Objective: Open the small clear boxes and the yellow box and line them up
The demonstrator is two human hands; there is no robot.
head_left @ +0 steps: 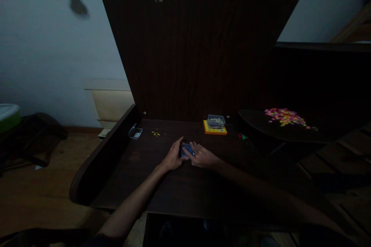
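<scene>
Both my hands meet at the middle of a dark wooden desk (150, 185). Between them sits a small blue box (186, 149). My left hand (174, 156) cups its left side with the fingers curled against it. My right hand (201, 156) lies against its right side, fingers resting over the box's top edge. The light is dim and the box is partly covered by my fingers.
A clear lidded container (216, 121) stands on a yellow-orange box (215, 128) at the back. A small clear tray (135, 133) and a few yellow beads (155, 134) lie at the back left. Several pink and yellow beads (284, 117) are heaped on a lower shelf at the right.
</scene>
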